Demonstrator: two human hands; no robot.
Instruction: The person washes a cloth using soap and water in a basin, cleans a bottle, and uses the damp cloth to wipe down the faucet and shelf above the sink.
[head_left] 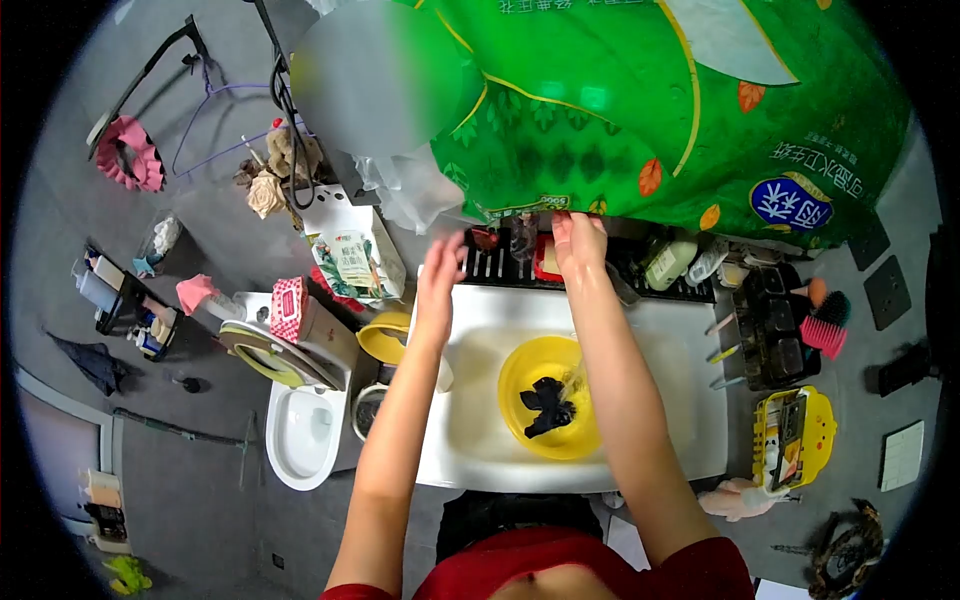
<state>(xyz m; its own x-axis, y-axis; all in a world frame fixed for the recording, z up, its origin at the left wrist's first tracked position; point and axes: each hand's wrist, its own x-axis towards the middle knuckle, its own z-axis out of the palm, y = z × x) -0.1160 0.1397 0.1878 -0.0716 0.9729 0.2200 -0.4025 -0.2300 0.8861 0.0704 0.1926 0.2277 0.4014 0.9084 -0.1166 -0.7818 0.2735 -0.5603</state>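
My left hand [440,279] is raised over the left back corner of the white sink [690,400], its fingers stretched and holding nothing visible. My right hand [580,242] reaches to the back of the sink, just at the lower edge of a big green plastic tissue pack [600,120]. Its fingers point up, and I cannot tell whether they touch the pack. Below my right forearm, a yellow basin [515,375] sits in the sink. A dark wet cloth [546,407] lies in it, and a thin stream of water seems to fall beside the cloth.
A black slatted rack [490,265] with bottles runs behind the sink. Left of it stand a tissue box [350,255] and a toilet [305,435]. On the right wall hang a black holder [770,330] with brushes and a yellow basket [815,435].
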